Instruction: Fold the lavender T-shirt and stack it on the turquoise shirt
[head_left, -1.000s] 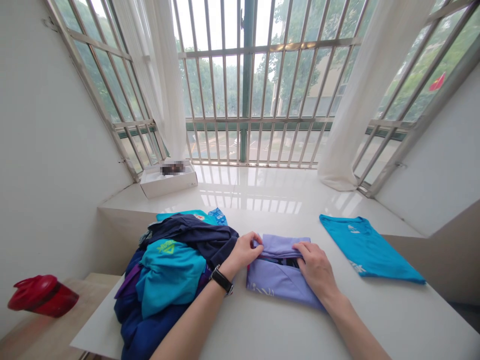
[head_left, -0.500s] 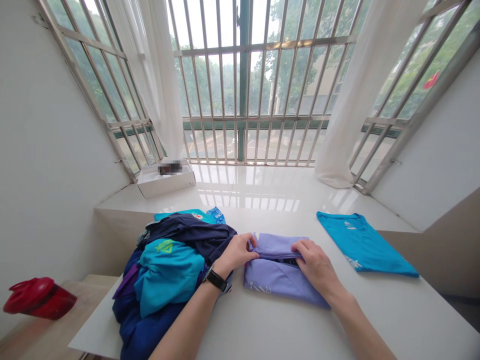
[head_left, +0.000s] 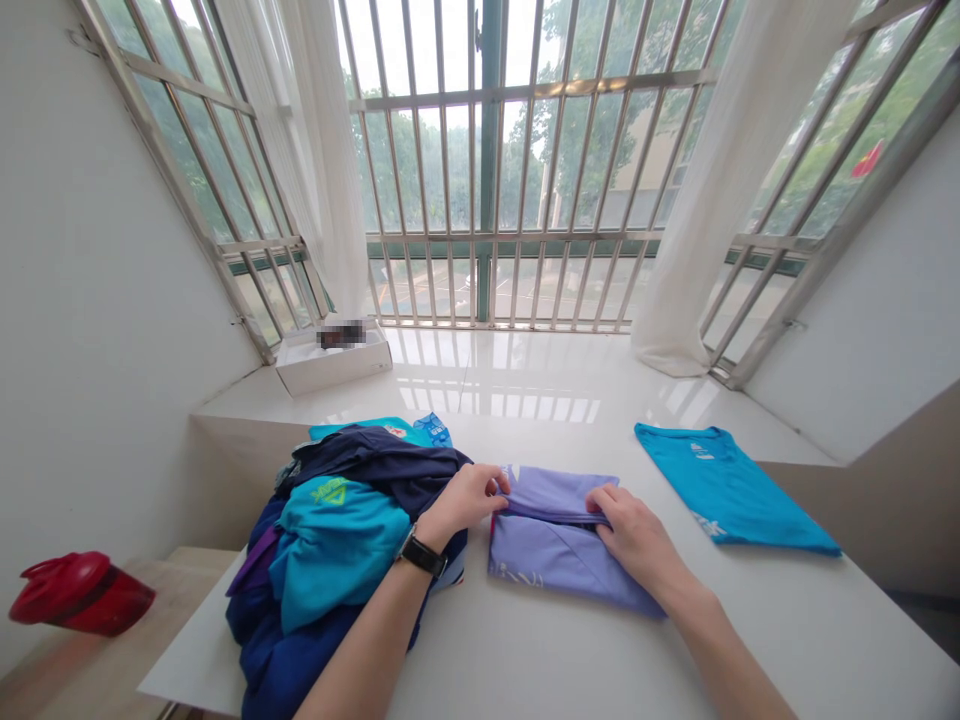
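Note:
A lilac garment (head_left: 555,550) lies folded on the white table (head_left: 570,660) in front of me. My left hand (head_left: 461,502), with a black watch at the wrist, pinches the folded top layer at its left end. My right hand (head_left: 634,535) grips the same fold at its right end, fingers curled over the cloth. Both hands rest on the garment. Just left of my left hand sits a heap of unfolded clothes (head_left: 341,550) in navy, teal and blue.
A folded turquoise T-shirt (head_left: 727,490) lies flat at the table's right. Behind the table a glossy white window sill (head_left: 525,375) carries a white box (head_left: 330,360). A red container (head_left: 79,592) stands on a low wooden surface at the far left. Barred windows and white curtains stand behind.
Both hands have slid slightly apart along the fold, the left one moving left. The top layer now lies flatter, covering the dark gap seen before.

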